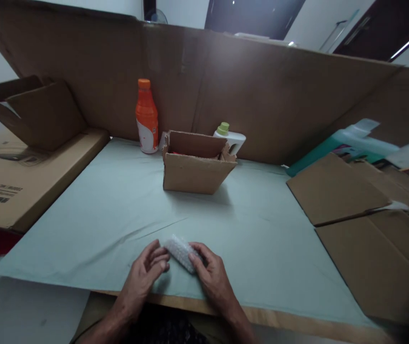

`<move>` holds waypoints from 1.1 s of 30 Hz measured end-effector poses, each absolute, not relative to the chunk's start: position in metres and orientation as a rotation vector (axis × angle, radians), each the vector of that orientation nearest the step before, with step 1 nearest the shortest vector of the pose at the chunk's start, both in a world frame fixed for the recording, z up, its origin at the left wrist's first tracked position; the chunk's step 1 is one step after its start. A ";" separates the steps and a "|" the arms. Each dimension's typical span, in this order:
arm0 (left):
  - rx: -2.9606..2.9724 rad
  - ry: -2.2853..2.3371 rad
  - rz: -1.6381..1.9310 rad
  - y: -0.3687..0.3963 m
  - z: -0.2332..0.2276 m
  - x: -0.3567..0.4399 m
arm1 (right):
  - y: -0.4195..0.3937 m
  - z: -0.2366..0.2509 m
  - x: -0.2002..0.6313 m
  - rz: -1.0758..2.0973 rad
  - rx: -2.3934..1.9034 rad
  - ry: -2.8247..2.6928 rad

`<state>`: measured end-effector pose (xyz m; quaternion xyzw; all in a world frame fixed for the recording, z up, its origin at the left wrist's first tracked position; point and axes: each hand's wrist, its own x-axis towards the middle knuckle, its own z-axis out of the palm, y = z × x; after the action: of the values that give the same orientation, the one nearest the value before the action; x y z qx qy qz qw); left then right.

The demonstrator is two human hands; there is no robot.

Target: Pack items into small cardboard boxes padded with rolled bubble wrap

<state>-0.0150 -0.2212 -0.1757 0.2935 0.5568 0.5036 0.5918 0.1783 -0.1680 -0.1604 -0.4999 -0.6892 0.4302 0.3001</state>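
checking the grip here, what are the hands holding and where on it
A small bubble-wrapped bundle, held over the table: left hand at its near-left end, right hand over its right end.

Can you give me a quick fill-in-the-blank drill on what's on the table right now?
1. Both hands, left hand and right hand, hold a small bundle wrapped in ____ wrap.
2. The bottle behind the open cardboard box is ____ in colour.
3. The white jug has a ____ cap.

Missing words: bubble; orange; green
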 end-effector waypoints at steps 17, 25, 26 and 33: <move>2.097 1.453 1.428 -0.111 -0.109 -0.014 | -0.155 -0.149 0.228 1.371 -1.330 -1.633; 2.718 1.770 1.139 -0.015 -0.063 -0.031 | -0.126 -0.108 0.274 1.016 -1.430 -1.834; 2.726 1.736 1.168 -0.019 -0.069 -0.030 | -0.120 -0.100 0.281 0.924 -1.412 -1.852; 2.660 1.597 1.393 -0.032 -0.092 -0.032 | -0.040 -0.026 0.284 0.214 -1.188 -1.915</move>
<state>-0.0321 -0.0321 -0.0922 0.7756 0.4656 0.4063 -0.1291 0.2845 -0.0401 -0.0256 -0.4751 -0.7658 0.0856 0.4249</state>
